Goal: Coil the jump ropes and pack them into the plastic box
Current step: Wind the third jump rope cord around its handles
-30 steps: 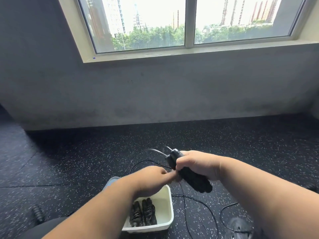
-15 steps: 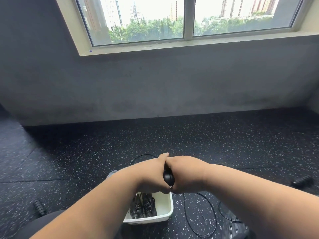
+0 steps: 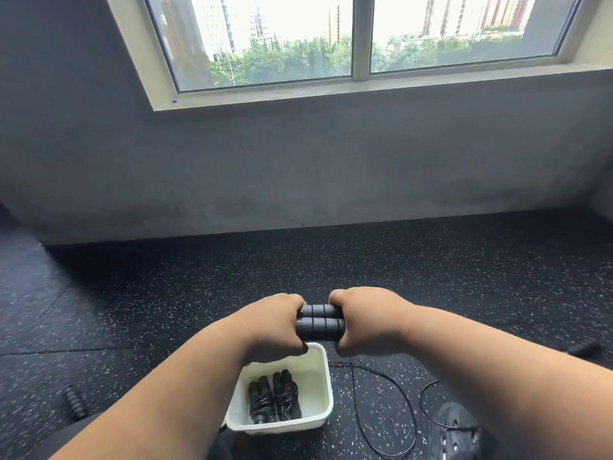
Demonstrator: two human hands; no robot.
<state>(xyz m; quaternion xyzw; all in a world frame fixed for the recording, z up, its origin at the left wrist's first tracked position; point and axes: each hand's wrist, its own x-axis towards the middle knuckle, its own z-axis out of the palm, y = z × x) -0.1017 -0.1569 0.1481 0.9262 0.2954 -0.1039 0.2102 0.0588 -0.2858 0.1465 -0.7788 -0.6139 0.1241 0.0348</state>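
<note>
Two foam handles (image 3: pixel 320 322), stacked, axes left-right, clamped between left hand (image 3: pixel 277 322) and right hand (image 3: pixel 366 320); plastic box (image 3: pixel 318 366) beneath holds coiled ropes (image 3: pixel 273 396); loose cord (image 3: pixel 394 393) on floor (image 3: pixel 166 293).

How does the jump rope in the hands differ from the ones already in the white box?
The held jump rope has its two handles side by side, level, gripped by the left hand and right hand; its cord trails loose on the floor. The packed jump ropes lie in the plastic box, cords wound around them. All are black with ridged handles.
</note>
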